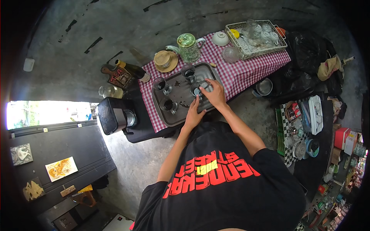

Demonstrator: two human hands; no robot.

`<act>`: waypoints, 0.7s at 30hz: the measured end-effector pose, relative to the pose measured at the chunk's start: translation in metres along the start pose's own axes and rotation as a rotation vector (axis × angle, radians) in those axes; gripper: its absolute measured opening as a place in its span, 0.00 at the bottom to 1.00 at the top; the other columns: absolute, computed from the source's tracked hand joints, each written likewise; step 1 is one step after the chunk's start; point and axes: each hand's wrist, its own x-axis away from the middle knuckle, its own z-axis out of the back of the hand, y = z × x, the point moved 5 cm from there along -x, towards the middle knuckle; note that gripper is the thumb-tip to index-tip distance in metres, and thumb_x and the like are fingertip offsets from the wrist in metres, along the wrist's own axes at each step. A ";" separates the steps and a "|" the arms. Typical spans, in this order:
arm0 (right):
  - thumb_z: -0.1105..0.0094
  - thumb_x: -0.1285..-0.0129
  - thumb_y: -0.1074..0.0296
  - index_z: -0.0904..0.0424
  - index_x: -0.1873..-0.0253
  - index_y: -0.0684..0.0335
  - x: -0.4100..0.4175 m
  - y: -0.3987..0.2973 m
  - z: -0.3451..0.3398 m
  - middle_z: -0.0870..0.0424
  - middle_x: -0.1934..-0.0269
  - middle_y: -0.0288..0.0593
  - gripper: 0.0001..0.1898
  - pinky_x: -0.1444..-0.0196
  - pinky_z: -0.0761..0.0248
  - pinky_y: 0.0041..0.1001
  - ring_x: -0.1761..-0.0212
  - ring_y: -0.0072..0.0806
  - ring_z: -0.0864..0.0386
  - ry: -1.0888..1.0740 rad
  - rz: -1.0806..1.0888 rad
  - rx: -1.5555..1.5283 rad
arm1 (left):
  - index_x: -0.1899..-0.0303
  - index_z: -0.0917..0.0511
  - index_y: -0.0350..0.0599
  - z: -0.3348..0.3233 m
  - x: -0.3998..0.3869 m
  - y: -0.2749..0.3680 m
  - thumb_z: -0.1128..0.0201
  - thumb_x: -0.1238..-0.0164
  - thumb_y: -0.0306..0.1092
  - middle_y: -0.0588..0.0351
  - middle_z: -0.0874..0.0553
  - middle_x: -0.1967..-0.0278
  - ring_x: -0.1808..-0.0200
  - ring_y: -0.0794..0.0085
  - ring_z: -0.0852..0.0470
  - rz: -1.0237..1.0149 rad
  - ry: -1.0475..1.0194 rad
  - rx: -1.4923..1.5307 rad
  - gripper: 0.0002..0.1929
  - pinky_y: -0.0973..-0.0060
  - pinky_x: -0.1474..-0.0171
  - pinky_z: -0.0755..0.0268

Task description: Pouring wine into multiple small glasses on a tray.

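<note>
A brown serving tray [180,99] lies on a red-and-white checked cloth in front of me. My right hand [215,95] has its thumb and index finger at the rim of a clear glass cup [196,89] on the tray, around a small glassy part that I cannot make out fully. My left hand [194,115] is at the cup's near side, fingertips close to or touching it, thumb apart. Three more glass cups with dark contents stand on the tray: one at the back [188,72], one at the left [162,86] and one at the front left [168,105].
Behind the tray stand a green patterned teapot [188,49] and a tan cup on a saucer [165,61]. A white wicker basket [251,55] with glassware is at the back right, near a white bowl [220,39]. At the left are a bottle [136,72] and a black appliance [112,115].
</note>
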 end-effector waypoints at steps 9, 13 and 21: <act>0.24 0.43 0.63 0.18 0.44 0.68 0.000 -0.002 -0.001 0.15 0.49 0.56 0.24 0.44 0.23 0.39 0.47 0.51 0.16 -0.026 -0.002 0.009 | 0.19 0.49 0.46 0.003 0.001 0.004 0.29 0.35 0.34 0.35 0.27 0.30 0.35 0.50 0.23 -0.033 0.012 0.033 0.47 0.65 0.39 0.25; 0.24 0.43 0.63 0.17 0.44 0.68 0.000 -0.002 -0.001 0.16 0.50 0.56 0.24 0.44 0.23 0.39 0.47 0.51 0.17 -0.025 0.004 0.016 | 0.19 0.49 0.46 0.002 0.003 0.004 0.29 0.35 0.34 0.35 0.26 0.32 0.38 0.50 0.22 0.008 -0.016 0.071 0.47 0.65 0.40 0.25; 0.24 0.43 0.62 0.17 0.43 0.66 0.001 -0.002 -0.002 0.16 0.49 0.55 0.24 0.45 0.23 0.40 0.47 0.51 0.17 -0.023 0.016 0.040 | 0.19 0.51 0.47 0.003 0.003 0.005 0.29 0.35 0.35 0.35 0.24 0.34 0.40 0.50 0.20 -0.047 0.006 0.023 0.48 0.65 0.41 0.25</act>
